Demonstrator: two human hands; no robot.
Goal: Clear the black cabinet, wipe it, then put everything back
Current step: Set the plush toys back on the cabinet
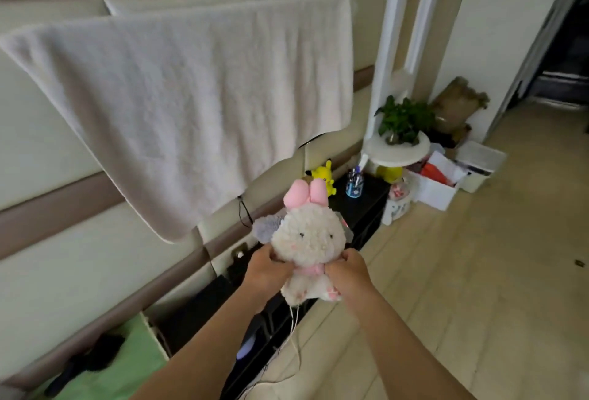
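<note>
Two hands on one plush rabbit: left hand and right hand each pinched its sides at the neck, fingers curled into the fluff, holding it up over the black cabinet. Looked light, soft and squashy, no slip or breakage risk, so a grip round the body or neck seemed best, not the pink ears or the loose threads dangling below the hands. Beyond the hands, on the cabinet top, sat one yellow toy and one pen cup.
</note>
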